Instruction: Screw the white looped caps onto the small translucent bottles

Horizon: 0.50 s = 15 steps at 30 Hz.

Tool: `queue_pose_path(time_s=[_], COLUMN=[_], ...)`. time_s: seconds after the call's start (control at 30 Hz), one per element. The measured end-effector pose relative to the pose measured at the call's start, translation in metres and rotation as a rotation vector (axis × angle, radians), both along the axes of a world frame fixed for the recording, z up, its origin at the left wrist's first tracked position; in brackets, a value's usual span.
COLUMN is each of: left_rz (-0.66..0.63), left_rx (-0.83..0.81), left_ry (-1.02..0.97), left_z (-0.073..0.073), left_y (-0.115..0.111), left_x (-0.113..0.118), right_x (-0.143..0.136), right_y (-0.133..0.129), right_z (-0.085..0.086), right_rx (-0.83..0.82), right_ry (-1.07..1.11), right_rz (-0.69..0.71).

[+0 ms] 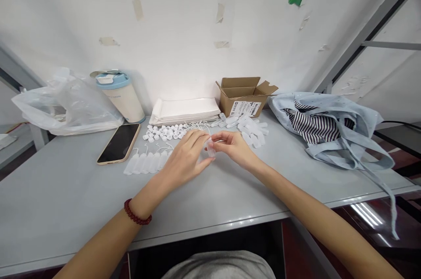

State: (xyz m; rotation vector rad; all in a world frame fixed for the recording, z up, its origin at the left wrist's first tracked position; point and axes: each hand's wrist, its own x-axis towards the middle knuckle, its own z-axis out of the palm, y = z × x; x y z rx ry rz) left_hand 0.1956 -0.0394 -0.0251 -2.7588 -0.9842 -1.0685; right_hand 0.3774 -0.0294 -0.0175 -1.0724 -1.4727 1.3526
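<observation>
A small translucent tube (211, 151) sits between my hands over the grey table (230, 200). My right hand (237, 149) pinches it near the top; my left hand (183, 154) curves beside it, thumb apart from fingers, and I cannot tell whether it grips. Left of it, a row of corded tubes (144, 163) looks finished to me. White caps (167, 132) and loose tubes (252, 129) by the cardboard box (243, 104) seem left to do.
</observation>
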Motion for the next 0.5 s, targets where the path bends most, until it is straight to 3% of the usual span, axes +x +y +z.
queue_pose_path(time_s=[0.27,0.37,0.5], left_rz=[0.103,0.135,0.148], left_rx=[-0.237,-0.304,-0.357], left_ry=[0.067,0.146,0.207], left_z=[0.001,0.000,-0.001], left_y=[0.003,0.004,0.004], left_x=[-0.006,-0.009,-0.012], right_x=[0.002,0.002,-0.002], right_y=[0.007,0.008,0.007], right_z=[-0.012,-0.018,-0.023], right_rx=[-0.021,0.074,0.210], right_ry=[-0.204,-0.331,-0.475], right_rz=[0.185,0.274,0.248])
